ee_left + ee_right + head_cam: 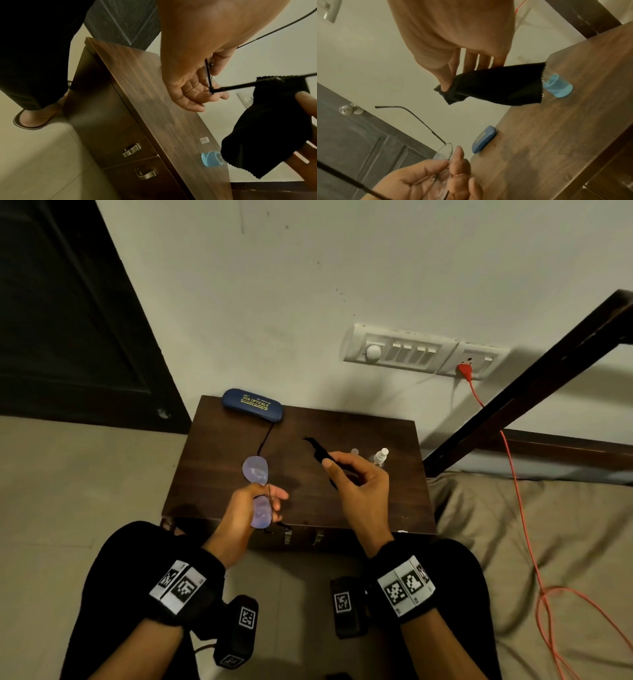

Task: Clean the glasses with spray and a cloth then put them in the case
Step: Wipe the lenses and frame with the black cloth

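left hand above the wooden cabinet top, fingers curled, pinching the glasses by the frame; thin black temple arms jut right. black cloth hangs from right hand at frame edge. blue-based spray bottle and clear cap on the top. two metal drawer handles below; slippered foot on tile floor.

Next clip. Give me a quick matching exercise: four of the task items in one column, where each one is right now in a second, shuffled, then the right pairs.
Things:
1. glasses
2. cloth
3. case
4. spray bottle

Places:
A. shut, at the table's far left corner
B. in the left hand
C. standing on the table, beyond the right hand
D. in the right hand

Pairs: 1-B, 2-D, 3-A, 4-C
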